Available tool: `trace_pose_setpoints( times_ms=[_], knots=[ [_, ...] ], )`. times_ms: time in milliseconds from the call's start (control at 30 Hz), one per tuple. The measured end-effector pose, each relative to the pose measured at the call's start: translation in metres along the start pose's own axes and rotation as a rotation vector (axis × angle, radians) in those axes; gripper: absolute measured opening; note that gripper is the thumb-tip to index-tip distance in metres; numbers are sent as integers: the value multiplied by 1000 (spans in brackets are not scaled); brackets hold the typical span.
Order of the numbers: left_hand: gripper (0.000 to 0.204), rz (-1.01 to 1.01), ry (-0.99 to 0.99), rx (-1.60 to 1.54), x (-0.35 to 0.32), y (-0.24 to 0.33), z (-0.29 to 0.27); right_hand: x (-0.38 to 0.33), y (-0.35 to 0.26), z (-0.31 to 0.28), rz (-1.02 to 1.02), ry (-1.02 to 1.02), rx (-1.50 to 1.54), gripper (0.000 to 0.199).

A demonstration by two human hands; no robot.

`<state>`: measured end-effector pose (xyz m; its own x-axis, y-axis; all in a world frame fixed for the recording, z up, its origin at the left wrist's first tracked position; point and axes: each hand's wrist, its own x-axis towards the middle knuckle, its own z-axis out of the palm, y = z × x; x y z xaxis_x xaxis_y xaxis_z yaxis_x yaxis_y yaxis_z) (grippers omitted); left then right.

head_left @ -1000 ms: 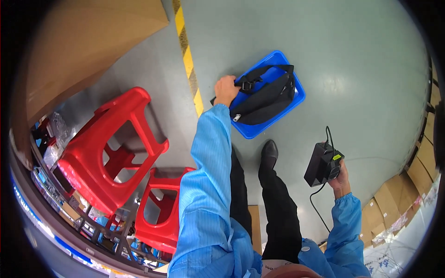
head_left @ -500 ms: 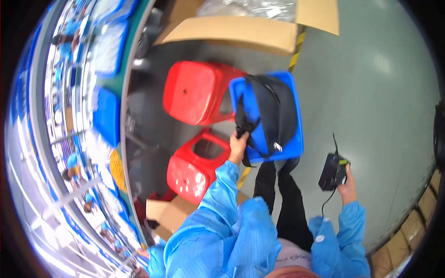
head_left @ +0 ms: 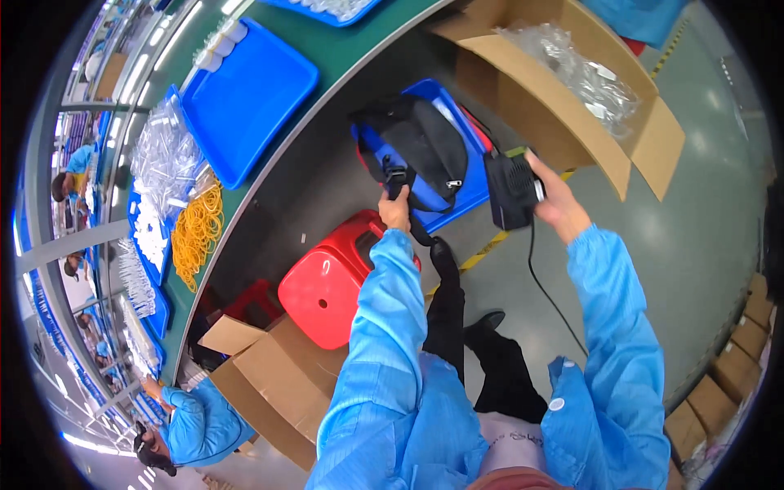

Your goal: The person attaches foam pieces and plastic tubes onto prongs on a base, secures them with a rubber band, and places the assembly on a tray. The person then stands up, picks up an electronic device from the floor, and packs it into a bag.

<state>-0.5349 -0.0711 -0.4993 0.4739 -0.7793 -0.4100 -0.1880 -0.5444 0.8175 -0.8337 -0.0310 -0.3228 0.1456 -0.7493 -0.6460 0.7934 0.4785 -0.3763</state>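
Note:
A black bag (head_left: 437, 143) with straps lies in a blue plastic bin (head_left: 471, 194). My left hand (head_left: 394, 210) is closed around a black strap with a buckle (head_left: 395, 173) at the bag's near left side. To the right, my right hand (head_left: 562, 200) grips a black box-shaped device (head_left: 510, 189) with a vented face. It is held up beside the bin's right edge, and a thin black cable (head_left: 549, 292) trails from it toward my body. My right fingers partly cover the device's far edge.
A red stool (head_left: 322, 298) stands left of my left forearm, near an open carton (head_left: 273, 380). Another open carton (head_left: 563, 106) holds clear plastic bags. The green workbench at left carries blue trays (head_left: 249, 98) and yellow bands (head_left: 198, 237). A person (head_left: 204, 425) works at lower left.
My right hand has brought the black device leftward and up, close beside the bin. My left hand still grips the strap. The view has turned, showing more of the workbench.

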Motion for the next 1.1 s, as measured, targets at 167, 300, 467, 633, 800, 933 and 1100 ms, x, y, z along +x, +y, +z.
trace_pose_setpoints(
  times_ms=[167, 300, 467, 633, 800, 933, 1100],
  knots=[
    [57, 104, 44, 267, -12, 29, 7, 131, -8, 72, 92, -108, -177, 29],
    [59, 236, 72, 181, -35, 53, -1, 197, 5, 96, 205, -119, -310, 31],
    [61, 256, 69, 456, -57, 41, -24, 241, 41, 92, 255, -205, -338, 31],
    [32, 117, 0, 596, -66, 36, -22, 233, 20, 74, 138, 4, -608, 51],
    [52, 110, -231, 963, -55, 47, -33, 223, 38, 92, -26, 62, -872, 78],
    [49, -2, -249, 789, -46, 77, -16, 235, 45, 79, -288, 88, -1245, 102],
    [37, 24, -240, 288, -39, 89, 39, 222, 58, 95, -414, 146, -1726, 106]
  ],
)
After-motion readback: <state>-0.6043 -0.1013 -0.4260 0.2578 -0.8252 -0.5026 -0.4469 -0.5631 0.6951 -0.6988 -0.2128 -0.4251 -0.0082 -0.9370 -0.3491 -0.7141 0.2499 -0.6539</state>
